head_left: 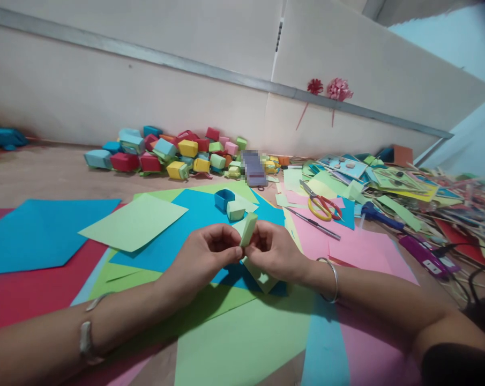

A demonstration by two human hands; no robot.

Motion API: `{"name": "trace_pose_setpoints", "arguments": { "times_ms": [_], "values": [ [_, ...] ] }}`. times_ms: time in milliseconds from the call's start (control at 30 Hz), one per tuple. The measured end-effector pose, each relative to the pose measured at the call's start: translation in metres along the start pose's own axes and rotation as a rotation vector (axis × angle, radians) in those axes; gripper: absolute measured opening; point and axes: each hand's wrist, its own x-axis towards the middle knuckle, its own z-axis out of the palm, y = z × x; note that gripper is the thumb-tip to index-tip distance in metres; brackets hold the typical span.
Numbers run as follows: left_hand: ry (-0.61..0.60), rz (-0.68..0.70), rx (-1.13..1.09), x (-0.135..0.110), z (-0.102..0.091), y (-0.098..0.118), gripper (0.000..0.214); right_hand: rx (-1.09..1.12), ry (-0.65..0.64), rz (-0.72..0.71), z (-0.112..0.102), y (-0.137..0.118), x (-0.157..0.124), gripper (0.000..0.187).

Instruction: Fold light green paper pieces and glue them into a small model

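Note:
My left hand [205, 256] and my right hand [275, 251] meet over the coloured sheets, fingers pinched together. Between them they hold a folded light-green paper piece [248, 229], standing up out of the fingertips. A strip of the same green paper [261, 275] hangs below my right hand. Just beyond the hands lie a small blue paper ring [224, 199] and a small folded green shape [236, 210] on a blue sheet [194, 220]. Both wrists wear silver bangles.
Loose sheets cover the surface: blue [41, 230], red [21, 295], light green [133, 221], pink [347, 246]. A heap of folded coloured paper boxes [165, 153] lies by the wall. Scissors [321, 203], a pen [314, 223], a purple tool [423, 257] and paper scraps sit right.

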Motion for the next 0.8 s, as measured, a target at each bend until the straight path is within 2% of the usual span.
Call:
{"name": "trace_pose_setpoints", "arguments": {
  "times_ms": [167,367,567,633,800],
  "values": [
    [-0.048,0.038,0.029,0.002,0.0,-0.0003,0.023,0.027,-0.011,-0.014,-0.002,-0.0028,-0.0008,0.016],
    [-0.082,0.033,-0.02,0.0003,-0.0028,-0.0046,0.018,0.128,-0.009,-0.108,0.0008,-0.0068,-0.002,0.007],
    [-0.093,-0.033,-0.084,-0.0007,-0.0024,-0.0063,0.014,0.241,-0.023,0.001,-0.0014,-0.0064,0.0001,0.006],
    [-0.111,-0.033,-0.071,0.0004,-0.0032,-0.0055,0.012,0.241,-0.007,-0.002,-0.0019,-0.0057,0.0003,0.008],
    [-0.116,0.013,-0.013,0.0013,-0.0047,-0.0025,0.015,0.113,0.061,-0.114,-0.0027,-0.0047,0.0,0.009]
  ]
}}
